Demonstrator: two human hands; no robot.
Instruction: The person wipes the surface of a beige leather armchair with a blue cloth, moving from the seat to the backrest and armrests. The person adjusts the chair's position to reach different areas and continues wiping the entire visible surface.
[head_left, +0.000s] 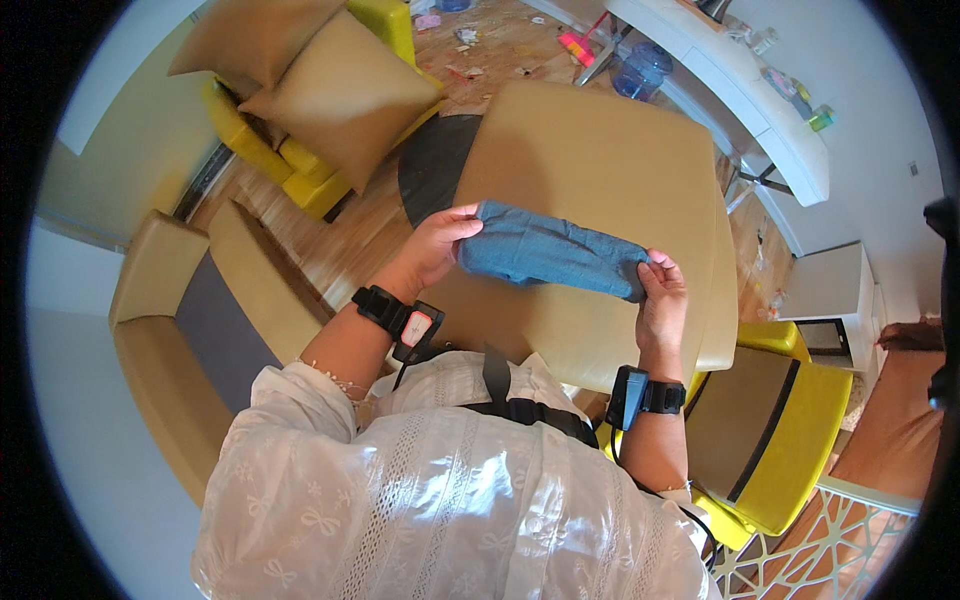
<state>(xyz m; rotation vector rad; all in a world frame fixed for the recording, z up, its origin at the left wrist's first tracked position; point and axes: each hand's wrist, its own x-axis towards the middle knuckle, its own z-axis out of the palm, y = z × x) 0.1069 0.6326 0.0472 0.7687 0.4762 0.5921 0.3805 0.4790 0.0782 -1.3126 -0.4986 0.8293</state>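
Note:
Stretched between my two hands is a folded blue-grey cloth, held in the air above a large tan leather-like padded surface. My left hand pinches the cloth's left end, thumb on top. At the other end, my right hand grips the corner between thumb and fingers. The cloth hangs as a long strip with some creases, its lower edge loose. A strapped device sits on each wrist.
Left lies a tan sofa; beyond it a yellow armchair holds tan cushions. A white desk stands back right, near a blue water jug and pink broom. Litter dots the floor. A yellow chair is right.

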